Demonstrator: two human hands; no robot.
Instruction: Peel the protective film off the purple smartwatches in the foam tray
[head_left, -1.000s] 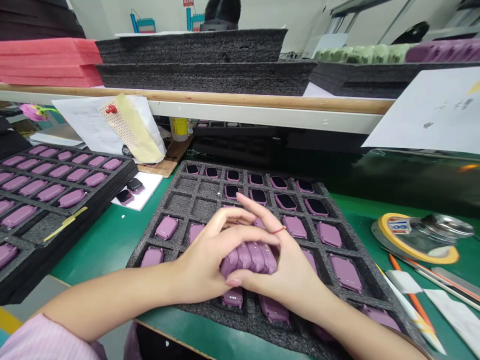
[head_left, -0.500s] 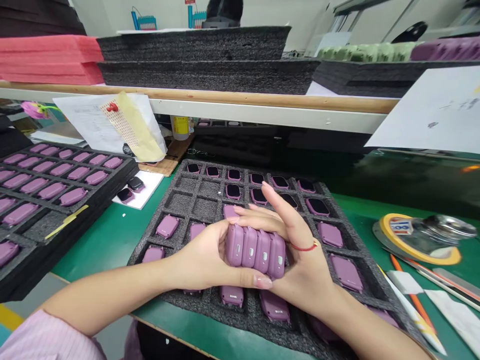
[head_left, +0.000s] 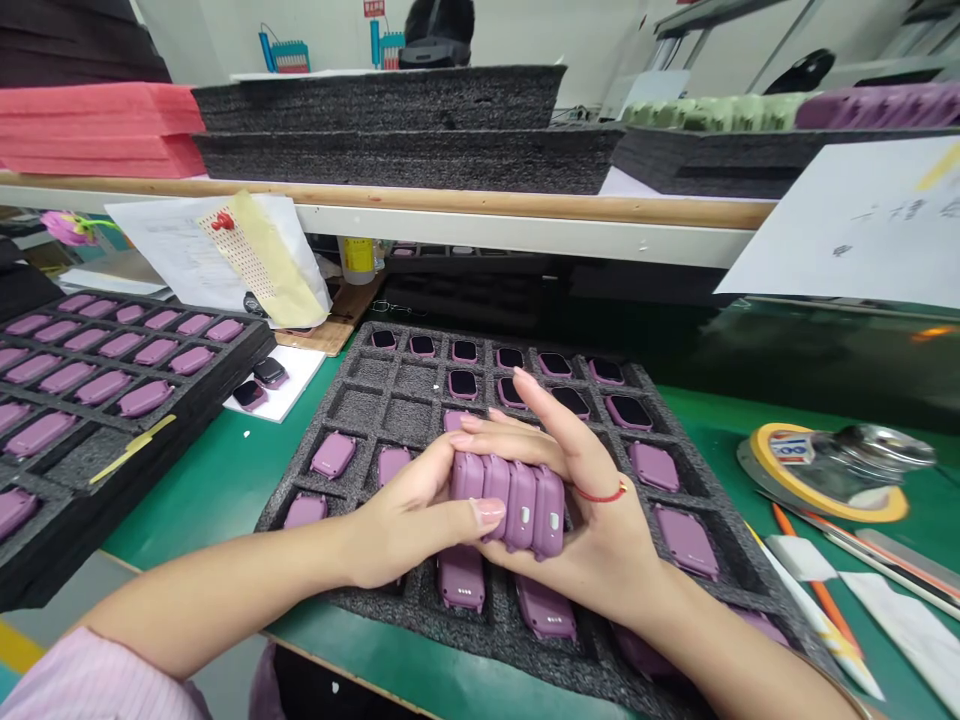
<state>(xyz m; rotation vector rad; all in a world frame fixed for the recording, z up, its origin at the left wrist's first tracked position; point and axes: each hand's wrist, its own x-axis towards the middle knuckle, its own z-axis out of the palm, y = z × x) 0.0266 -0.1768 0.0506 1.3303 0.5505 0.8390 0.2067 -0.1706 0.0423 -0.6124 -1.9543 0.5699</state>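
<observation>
A row of several purple watch cases (head_left: 510,502) stands on edge in my upturned right hand (head_left: 592,520), which cups them from below and behind. My left hand (head_left: 409,515) grips the row's left end, thumb laid across the front and fingers behind it. Both hands hover over a black foam tray (head_left: 375,395) with square pockets. Its near pockets hold purple cases (head_left: 334,453) back side up; the far rows hold cases with dark screens up (head_left: 463,384). Some pockets at the far left are bare.
A second foam tray (head_left: 45,470) full of purple cases lies at the left. Two loose cases rest on white paper (head_left: 289,385). A tape roll (head_left: 825,470), a metal dish and pencils lie at the right. A shelf above carries stacked black and pink foam sheets.
My right hand has turned palm up under the row of cases, exposing them on edge. My left thumb has slid up across the front of the row. The row sits slightly tilted now.
</observation>
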